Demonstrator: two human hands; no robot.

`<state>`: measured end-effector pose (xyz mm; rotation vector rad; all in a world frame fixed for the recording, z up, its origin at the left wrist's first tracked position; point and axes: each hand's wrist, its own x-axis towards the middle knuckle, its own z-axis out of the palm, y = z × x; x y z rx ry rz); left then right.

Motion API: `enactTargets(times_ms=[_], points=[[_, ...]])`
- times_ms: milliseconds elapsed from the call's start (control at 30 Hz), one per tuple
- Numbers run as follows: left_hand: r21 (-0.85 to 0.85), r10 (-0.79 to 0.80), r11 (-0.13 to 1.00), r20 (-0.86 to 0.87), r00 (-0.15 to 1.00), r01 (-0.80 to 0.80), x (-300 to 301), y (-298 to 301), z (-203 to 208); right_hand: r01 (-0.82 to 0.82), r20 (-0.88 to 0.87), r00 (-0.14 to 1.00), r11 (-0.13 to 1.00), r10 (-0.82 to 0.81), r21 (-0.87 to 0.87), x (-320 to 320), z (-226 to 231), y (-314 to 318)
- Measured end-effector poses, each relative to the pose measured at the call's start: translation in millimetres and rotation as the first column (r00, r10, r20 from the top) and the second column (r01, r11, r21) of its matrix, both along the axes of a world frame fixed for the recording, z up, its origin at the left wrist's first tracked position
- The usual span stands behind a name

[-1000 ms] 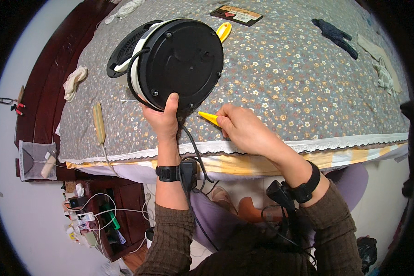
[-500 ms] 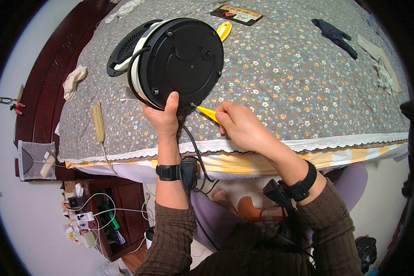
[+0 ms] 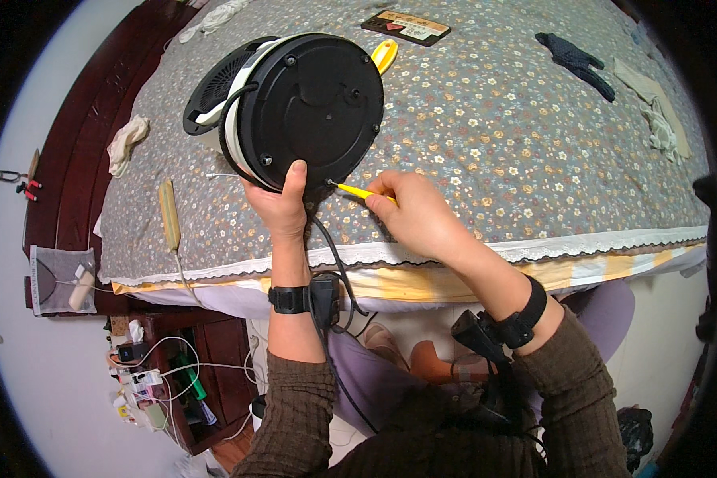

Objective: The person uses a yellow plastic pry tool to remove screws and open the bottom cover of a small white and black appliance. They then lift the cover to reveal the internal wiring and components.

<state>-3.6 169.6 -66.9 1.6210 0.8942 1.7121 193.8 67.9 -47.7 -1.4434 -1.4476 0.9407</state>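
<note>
My left hand grips the lower rim of what looks like a small electric fan, thumb on its round black base. The base is tilted up toward me, with several screw holes round its edge. Behind it, at the left, shows the fan's dark slotted grille in a white housing. My right hand pinches a slim yellow tool. Its thin dark tip meets the base's lower edge, just right of my left thumb; the tip's kind is too small to tell. A black cord hangs below the base.
All this is over a flowered bedspread. A yellow loop-shaped handle shows behind the base. A beige stick-like thing with a cord, a cream cloth, a flat dark box and a dark glove lie around.
The yellow tool has turned in my right fingers, so it looks narrower, and its handle sits slightly higher. The base and my left hand have shifted very little.
</note>
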Motion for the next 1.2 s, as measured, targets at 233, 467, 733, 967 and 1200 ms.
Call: enactTargets(times_ms=[233, 467, 733, 967, 1200], points=[[0.003, 0.009, 1.0, -0.018, 1.0, -0.009, 0.5, -1.5, 1.6, -0.023, 0.224, 0.974, 0.985, -0.016, 0.173, -1.3, 3.7, -1.3], [0.017, 0.012, 1.0, -0.015, 1.0, -0.011, 1.9, -2.9, 3.5, -0.063, 0.255, 0.966, 0.997, 0.051, 0.039, -3.2, 13.1, 3.9], [0.035, 0.009, 0.999, -0.008, 1.0, -0.009, 3.3, -2.7, 4.4, 0.058, 0.401, 0.91, 0.99, -0.104, 0.125, -3.5, 16.6, -2.0], [0.015, 0.005, 1.0, -0.019, 1.0, -0.004, 2.6, -2.8, 3.8, -0.012, 0.462, 0.886, 0.997, -0.026, 0.078, -1.7, 17.0, 2.5], [0.002, 0.0, 1.0, -0.002, 1.0, 0.0, 4.9, -6.3, 6.2, 0.075, 0.525, 0.837, 0.982, -0.156, 0.173, -5.8, 17.0, 5.7]])
